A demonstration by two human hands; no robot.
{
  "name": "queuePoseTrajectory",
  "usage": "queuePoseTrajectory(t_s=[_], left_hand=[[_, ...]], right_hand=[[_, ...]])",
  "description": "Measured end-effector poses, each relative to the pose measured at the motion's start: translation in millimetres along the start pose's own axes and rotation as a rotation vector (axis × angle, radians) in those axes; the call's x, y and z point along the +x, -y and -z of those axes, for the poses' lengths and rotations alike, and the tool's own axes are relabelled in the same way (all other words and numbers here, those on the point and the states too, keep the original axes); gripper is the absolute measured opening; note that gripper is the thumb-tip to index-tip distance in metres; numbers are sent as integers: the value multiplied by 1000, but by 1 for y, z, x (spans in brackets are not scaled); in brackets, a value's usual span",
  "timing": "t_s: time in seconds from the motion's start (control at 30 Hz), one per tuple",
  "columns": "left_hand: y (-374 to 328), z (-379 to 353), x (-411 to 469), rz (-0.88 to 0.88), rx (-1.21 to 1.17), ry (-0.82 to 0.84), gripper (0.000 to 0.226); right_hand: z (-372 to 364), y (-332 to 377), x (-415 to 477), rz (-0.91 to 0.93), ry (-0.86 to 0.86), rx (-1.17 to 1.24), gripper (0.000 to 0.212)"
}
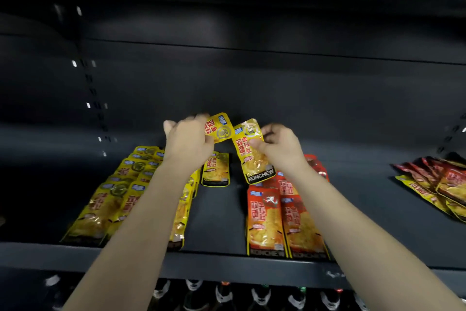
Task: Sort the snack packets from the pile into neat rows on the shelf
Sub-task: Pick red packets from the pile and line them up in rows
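Snack packets are shown in three groups on the dark shelf (216,222). The yellow rows (113,199) are laid overlapping at the left, and the red rows (282,220) lie right of centre. A mixed pile (438,184) of red and yellow packets lies at the far right, well apart from both. A lone yellow packet (215,169) is seen lying flat between the two sets of rows, toward the back. Two more are held above the shelf. The tilted packet (222,127) is gripped in the curled fingers of the left hand (187,140). The KONCHEW packet (254,154) is pinched along its edge by the right hand (280,145). Their upper corners are nearly touching. Bottle tops (224,293) are visible beneath the shelf edge.
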State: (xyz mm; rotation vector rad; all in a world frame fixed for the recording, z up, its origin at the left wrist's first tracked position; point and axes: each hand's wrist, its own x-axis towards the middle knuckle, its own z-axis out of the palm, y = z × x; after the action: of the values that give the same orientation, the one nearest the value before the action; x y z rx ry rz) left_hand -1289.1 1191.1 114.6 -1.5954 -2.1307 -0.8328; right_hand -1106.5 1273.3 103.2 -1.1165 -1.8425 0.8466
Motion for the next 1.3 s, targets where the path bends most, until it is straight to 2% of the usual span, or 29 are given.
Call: queuePoseTrajectory(t_s=[0.13,0.27,0.4,0.6,0.8,1.0,1.13,1.3], left_hand=[[19,1,1,2,1,20,39],[30,0,2,5,-5,36,39],[36,-4,3,-22,-18,33,34],[40,-8,2,-39,-57,39,28],[42,-10,-2,-40,-77,57,26],[40,-3,-6,-28,-120,73,24],[37,8,-9,24,-261,154,19],[32,11,-14,117,-733,308,15]], right_hand=[[-31,1,4,-95,62,1,29],[-53,5,6,-186,162,-109,34],[-68,16,5,-252,244,-178,49],[-86,18,4,-262,261,-336,64],[-92,16,2,-159,229,-626,55],[-92,14,1,-123,255,-585,42],[-83,11,-2,-67,185,-510,32],[-61,11,-2,-18,76,-478,29]])
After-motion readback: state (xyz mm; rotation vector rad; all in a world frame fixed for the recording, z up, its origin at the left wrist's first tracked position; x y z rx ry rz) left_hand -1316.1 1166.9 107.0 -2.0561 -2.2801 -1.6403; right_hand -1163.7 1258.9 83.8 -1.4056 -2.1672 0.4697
